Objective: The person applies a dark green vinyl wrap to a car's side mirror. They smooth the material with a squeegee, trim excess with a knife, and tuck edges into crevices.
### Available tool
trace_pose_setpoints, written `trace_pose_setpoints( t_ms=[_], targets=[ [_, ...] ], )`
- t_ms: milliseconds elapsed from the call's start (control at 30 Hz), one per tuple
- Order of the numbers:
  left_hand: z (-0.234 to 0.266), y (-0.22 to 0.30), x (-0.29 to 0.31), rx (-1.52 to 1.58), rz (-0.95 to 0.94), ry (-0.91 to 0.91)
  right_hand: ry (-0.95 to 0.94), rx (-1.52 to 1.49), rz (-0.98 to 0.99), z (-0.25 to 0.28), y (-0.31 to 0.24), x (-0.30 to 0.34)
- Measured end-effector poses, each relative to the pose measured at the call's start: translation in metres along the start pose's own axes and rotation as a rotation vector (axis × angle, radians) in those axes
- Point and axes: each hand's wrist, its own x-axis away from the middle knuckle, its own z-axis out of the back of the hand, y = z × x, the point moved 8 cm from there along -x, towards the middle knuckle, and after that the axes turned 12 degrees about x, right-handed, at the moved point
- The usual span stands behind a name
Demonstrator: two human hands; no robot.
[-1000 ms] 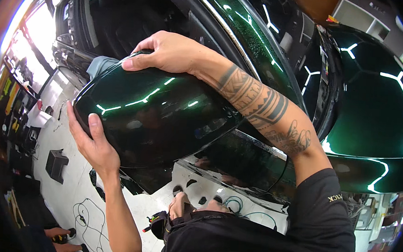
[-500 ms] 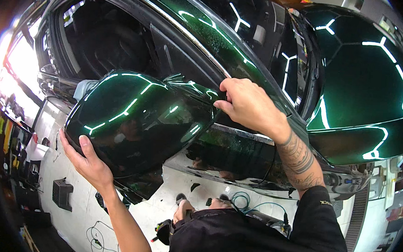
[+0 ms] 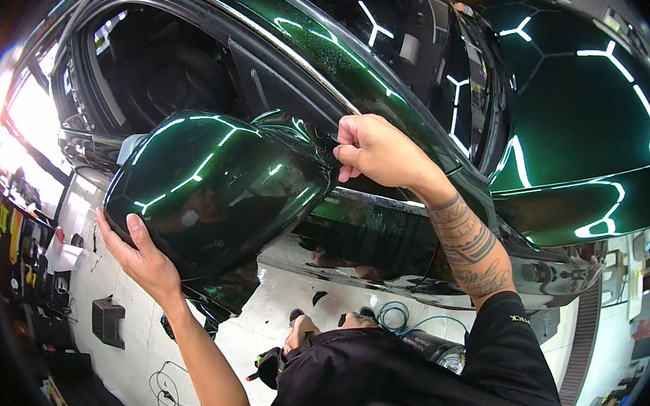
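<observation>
A car's wing mirror (image 3: 207, 188) is covered in glossy dark green film, with folds of green film (image 3: 296, 133) bunched toward its right end. Loose film (image 3: 234, 294) also hangs below the mirror. My left hand (image 3: 145, 259) lies against the mirror's lower left edge, thumb on the shiny face and fingers stretched along the side. At the right end my right hand (image 3: 380, 150) is closed in a pinch beside the bunched film. What it grips seems to be the film's edge, mostly hidden behind the fingers.
The green car's door (image 3: 382, 236) and window frame stand just behind the mirror. A black step stool (image 3: 108, 321) is on the white floor at left. A teal hose (image 3: 400, 315) coils near my feet, and a cable (image 3: 168, 394) lies lower left. Shelves line the left wall.
My right hand has moved slightly left and its fingers have curled in more. The film near it looks more bunched. My left hand stays on the mirror's edge.
</observation>
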Motion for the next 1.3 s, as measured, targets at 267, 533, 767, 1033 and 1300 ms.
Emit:
trace_pose_setpoints(
  t_ms=[267, 533, 767, 1033, 1300],
  targets=[
    [0.013, -0.008, -0.006, -0.009, -0.04, 0.021, 0.288, 0.454, 0.081, 0.029, -0.063, 0.0],
    [-0.004, 0.015, 0.016, -0.063, 0.013, -0.007, -0.234, 0.245, 0.467, -0.071, -0.155, -0.126],
    [-0.001, 0.018, 0.019, -0.084, -0.051, 0.009, -0.482, -0.456, 0.336, -0.104, -0.129, -0.151],
    [-0.011, 0.009, 0.01, 0.001, -0.081, -0.025, -0.283, -0.263, 0.308, -0.077, -0.125, -0.143],
    [-0.055, 0.007, -0.063, 0.338, -0.307, -0.257, 0.142, -0.248, 0.371, -0.029, -0.114, -0.124]
  ],
)
